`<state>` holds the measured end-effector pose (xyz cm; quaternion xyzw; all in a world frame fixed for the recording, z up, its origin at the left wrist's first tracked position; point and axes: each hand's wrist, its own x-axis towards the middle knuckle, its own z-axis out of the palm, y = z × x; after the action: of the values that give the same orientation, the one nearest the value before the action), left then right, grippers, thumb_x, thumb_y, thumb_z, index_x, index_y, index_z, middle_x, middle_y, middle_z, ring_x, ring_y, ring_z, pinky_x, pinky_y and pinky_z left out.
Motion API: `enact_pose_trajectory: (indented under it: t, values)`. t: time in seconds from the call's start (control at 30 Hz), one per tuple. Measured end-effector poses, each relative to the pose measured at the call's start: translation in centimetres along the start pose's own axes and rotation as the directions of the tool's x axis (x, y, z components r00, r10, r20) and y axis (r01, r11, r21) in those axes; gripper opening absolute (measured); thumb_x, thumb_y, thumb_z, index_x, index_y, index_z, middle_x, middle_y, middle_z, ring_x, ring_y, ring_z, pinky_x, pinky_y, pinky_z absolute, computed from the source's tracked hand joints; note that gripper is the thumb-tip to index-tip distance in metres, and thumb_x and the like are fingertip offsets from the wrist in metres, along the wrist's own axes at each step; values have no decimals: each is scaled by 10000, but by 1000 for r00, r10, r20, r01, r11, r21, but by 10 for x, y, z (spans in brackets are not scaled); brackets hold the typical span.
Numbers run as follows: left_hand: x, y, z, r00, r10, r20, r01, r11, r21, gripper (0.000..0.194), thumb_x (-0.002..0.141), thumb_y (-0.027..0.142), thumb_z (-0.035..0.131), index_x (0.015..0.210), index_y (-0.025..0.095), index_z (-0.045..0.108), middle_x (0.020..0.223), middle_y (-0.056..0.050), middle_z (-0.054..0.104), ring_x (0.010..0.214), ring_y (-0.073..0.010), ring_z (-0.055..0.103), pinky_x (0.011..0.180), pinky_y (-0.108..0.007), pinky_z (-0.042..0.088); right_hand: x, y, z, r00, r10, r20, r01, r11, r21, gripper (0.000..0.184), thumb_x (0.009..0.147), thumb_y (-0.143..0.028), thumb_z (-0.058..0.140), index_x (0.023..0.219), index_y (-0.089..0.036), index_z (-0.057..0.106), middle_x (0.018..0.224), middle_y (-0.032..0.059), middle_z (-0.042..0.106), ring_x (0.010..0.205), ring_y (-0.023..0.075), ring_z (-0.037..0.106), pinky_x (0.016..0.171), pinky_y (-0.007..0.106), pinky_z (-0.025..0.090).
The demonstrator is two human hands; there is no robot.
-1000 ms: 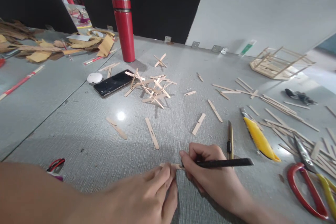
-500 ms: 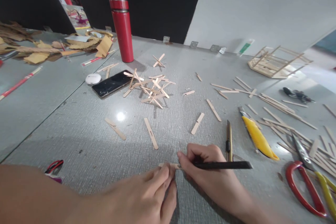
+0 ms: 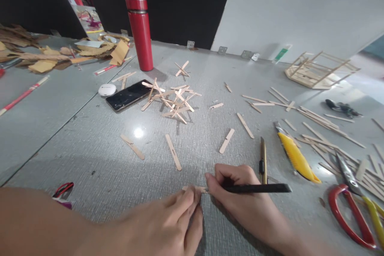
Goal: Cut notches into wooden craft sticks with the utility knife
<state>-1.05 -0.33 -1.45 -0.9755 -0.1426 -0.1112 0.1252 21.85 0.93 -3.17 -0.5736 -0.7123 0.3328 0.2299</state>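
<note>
My left hand (image 3: 168,224) lies low on the grey table, its fingertips pressed down on a short wooden craft stick (image 3: 192,189). My right hand (image 3: 240,194) is closed around a black pen (image 3: 258,187), whose tip meets the stick's right end. Just beyond my right hand lie a slim brown utility knife (image 3: 263,161) and a yellow utility knife (image 3: 295,157). Loose sticks lie ahead of my hands, one of them (image 3: 173,151) straight in front.
A red flask (image 3: 139,32), a black phone (image 3: 129,95) and a white earbud case (image 3: 107,89) stand at the back left. Red-handled scissors (image 3: 349,208) lie at the right. A stick frame model (image 3: 318,71) sits far right. Cardboard scraps (image 3: 45,54) pile up at the left.
</note>
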Motion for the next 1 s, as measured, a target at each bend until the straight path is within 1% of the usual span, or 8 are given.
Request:
enact_pose_trajectory:
  t: [0.17, 0.33, 0.5, 0.6, 0.73, 0.87, 0.93, 1.0]
  values:
    - [0, 0, 1, 1000, 17, -21, -17, 1000, 14, 347, 954, 79, 491, 1208, 41, 725, 1222, -165, 765, 1129, -230, 717, 890, -293, 558, -2, 0, 0, 1000, 3, -8, -3, 1000, -5, 453, 971, -277, 554, 587, -220, 322, 518, -78, 313, 514, 96, 280, 475, 262, 245]
    - [-3, 1, 0, 1000, 26, 0, -26, 1000, -1, 331, 973, 105, 531, 1241, 29, 709, 1231, -184, 757, 1143, -228, 699, 929, -302, 534, -4, -2, 0, 1000, 16, -7, -16, 1000, -3, 445, 976, -273, 530, 576, -228, 342, 469, -74, 353, 458, 87, 315, 435, 247, 252]
    - [-3, 1, 1, 1000, -9, 29, 10, 1000, -28, 343, 961, 107, 530, 1250, 28, 696, 1267, -185, 742, 1163, -240, 699, 855, -295, 578, -3, -2, 0, 1000, 21, -22, -22, 1000, -7, 431, 951, -241, 533, 571, -229, 330, 476, -72, 333, 466, 87, 313, 422, 235, 246]
    - [-2, 0, 2, 1000, 0, 0, 0, 1000, -26, 335, 972, 104, 500, 1229, 24, 700, 1244, -184, 752, 1135, -240, 717, 822, -284, 597, -2, -1, 0, 999, 30, -19, -30, 1000, 7, 423, 944, -240, 539, 571, -228, 341, 471, -69, 350, 452, 82, 326, 407, 223, 249]
    - [-3, -1, -1, 1000, 21, -1, -21, 999, -30, 336, 987, 100, 452, 1205, 31, 698, 1258, -175, 748, 1169, -243, 711, 882, -283, 603, -2, 0, -1, 998, 58, -6, -57, 997, 52, 427, 935, -246, 555, 567, -232, 339, 453, -78, 338, 413, 71, 320, 377, 206, 244]
    - [-2, -2, -5, 1000, -2, 15, 3, 999, -53, 322, 990, 95, 443, 1167, 38, 706, 1239, -176, 754, 1157, -241, 717, 870, -269, 608, -4, -2, -3, 994, 104, 34, -108, 985, 133, 433, 982, -274, 514, 566, -232, 403, 404, -78, 405, 310, 66, 396, 337, 189, 292]
    - [-1, -2, -5, 999, 2, 32, 0, 998, -57, 307, 986, 95, 459, 1161, 49, 708, 1234, -171, 757, 1147, -242, 721, 847, -267, 612, -6, -4, -3, 992, 121, 27, -124, 977, 172, 446, 1001, -302, 514, 571, -231, 415, 415, -73, 436, 311, 72, 436, 348, 189, 322]
    - [0, -2, -6, 999, 11, 41, -9, 999, -50, 305, 981, 98, 463, 1155, 51, 710, 1239, -173, 754, 1152, -243, 718, 868, -277, 609, -7, -5, -1, 992, 126, 24, -129, 971, 204, 459, 1013, -352, 525, 581, -231, 426, 418, -70, 449, 318, 78, 446, 355, 195, 327]
